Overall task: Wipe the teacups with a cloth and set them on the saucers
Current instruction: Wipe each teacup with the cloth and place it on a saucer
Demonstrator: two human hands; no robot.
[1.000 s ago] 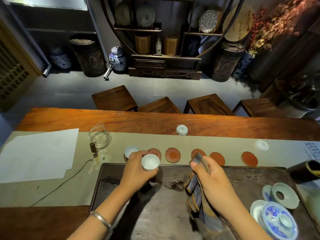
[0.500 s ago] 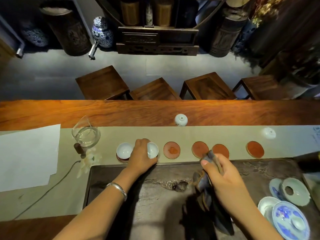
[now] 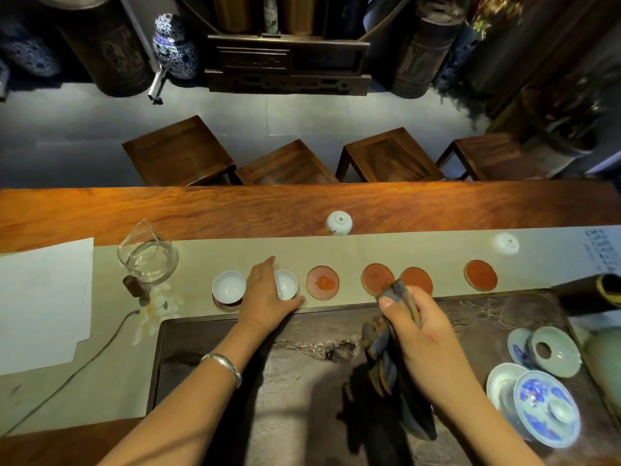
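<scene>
Head view: the only writing is a patch of dark handwritten characters [image 3: 601, 250] at the far right of the pale table runner [image 3: 386, 250], too small to read. The left hand [image 3: 267, 294] lies over a white teacup [image 3: 285, 284], fingers straight and close together against the cup's left side, hiding whatever the cup stands on. Just left, a second teacup [image 3: 229, 286] sits on a saucer [image 3: 225, 303]. Four red saucers [image 3: 322, 282] continue the row rightward. The right hand [image 3: 416, 327] grips a dark cloth [image 3: 386, 361], thumb pinching it above the dark tea tray [image 3: 302, 381]. An upturned cup [image 3: 339, 223] stands beyond the row; a glass pitcher [image 3: 147, 260] stands left.
</scene>
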